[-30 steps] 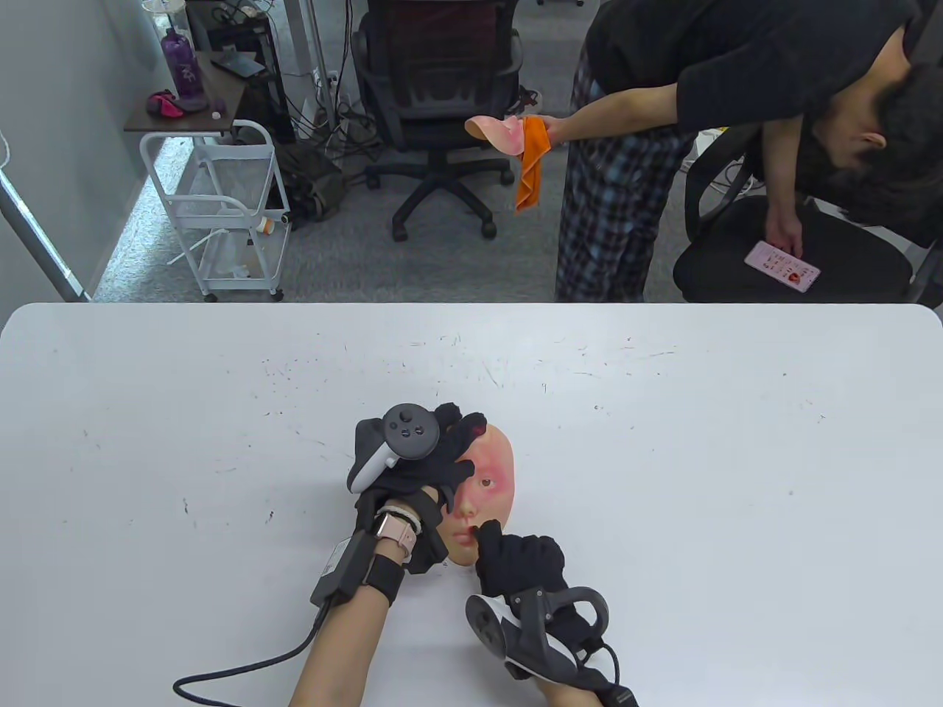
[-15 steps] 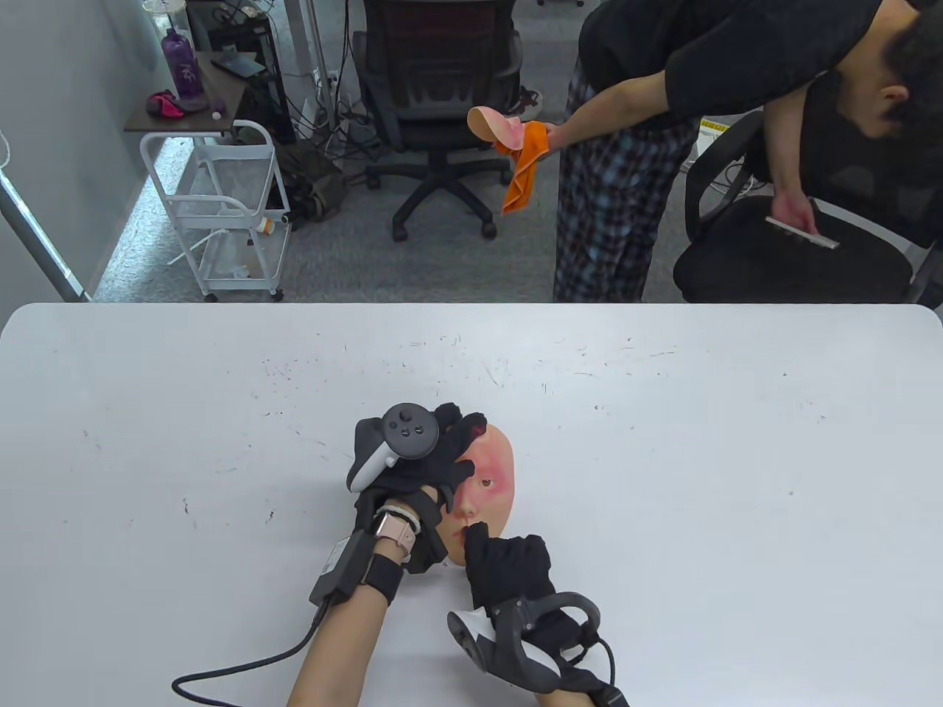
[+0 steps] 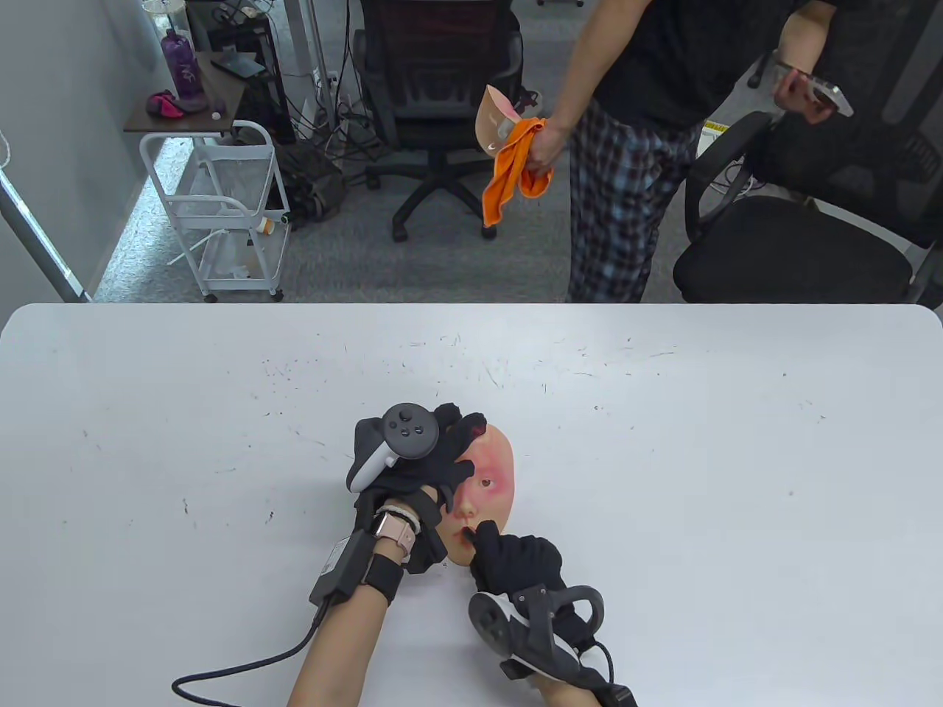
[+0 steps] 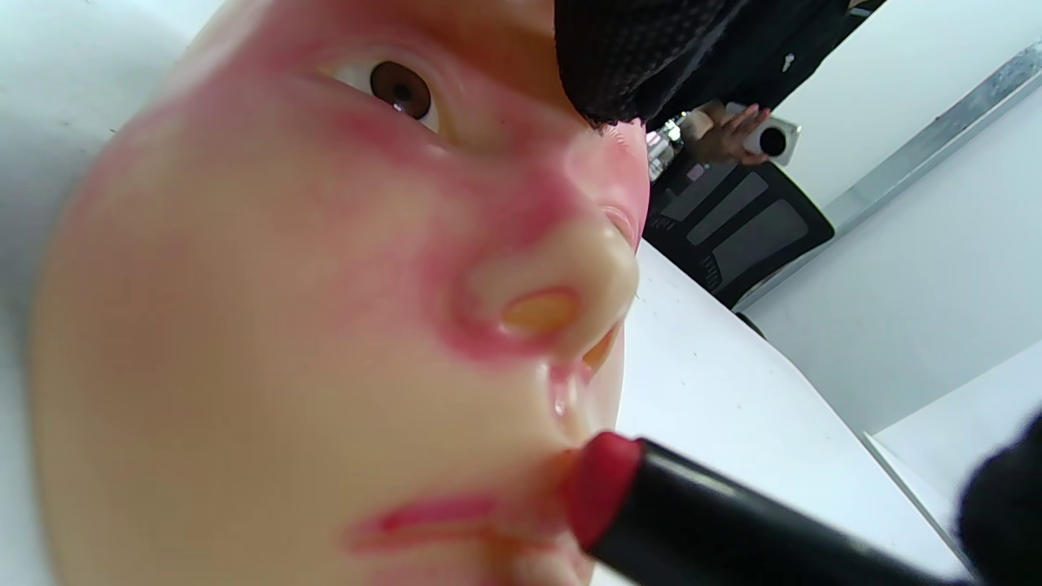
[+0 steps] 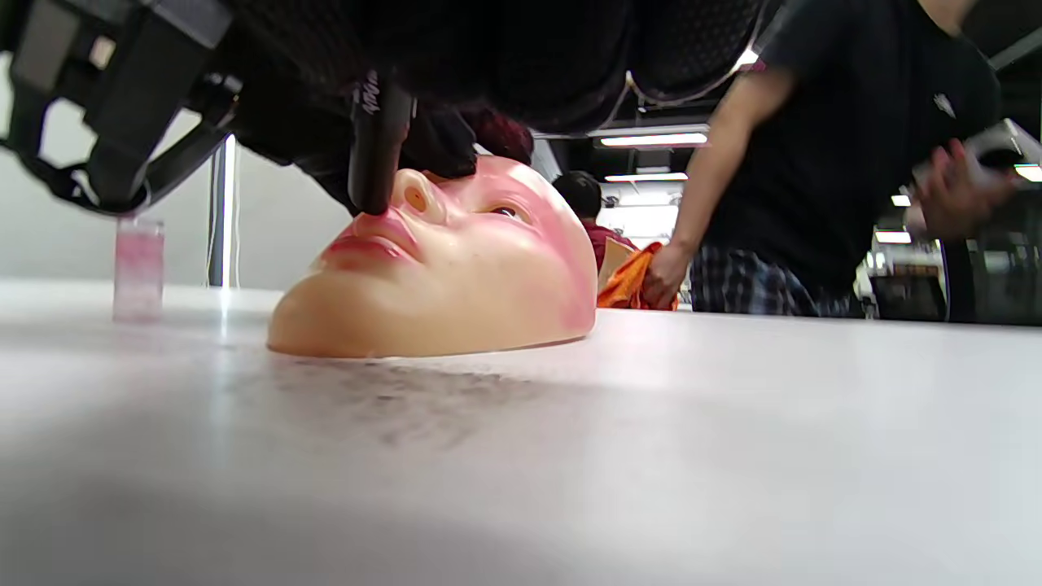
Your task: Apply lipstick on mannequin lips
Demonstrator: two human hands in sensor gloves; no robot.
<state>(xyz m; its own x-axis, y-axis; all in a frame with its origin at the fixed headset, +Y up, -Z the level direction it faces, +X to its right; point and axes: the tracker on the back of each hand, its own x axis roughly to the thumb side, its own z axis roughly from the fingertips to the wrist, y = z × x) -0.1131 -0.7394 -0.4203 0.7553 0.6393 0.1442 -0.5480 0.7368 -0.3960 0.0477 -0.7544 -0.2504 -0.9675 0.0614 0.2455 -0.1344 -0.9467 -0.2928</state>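
White table (image 3: 663,442) in an office — a bystander (image 3: 633,147) is standing behind it, holding an orange cloth (image 3: 508,166). The mannequin face (image 3: 490,479) is lying face-up under the left hand (image 3: 412,471), whose fingers are resting spread over its forehead and eye side. The right hand (image 3: 516,563) is gripping a black lipstick (image 4: 692,521) — its red tip is touching the lips (image 4: 440,521), just beyond the fingertips.
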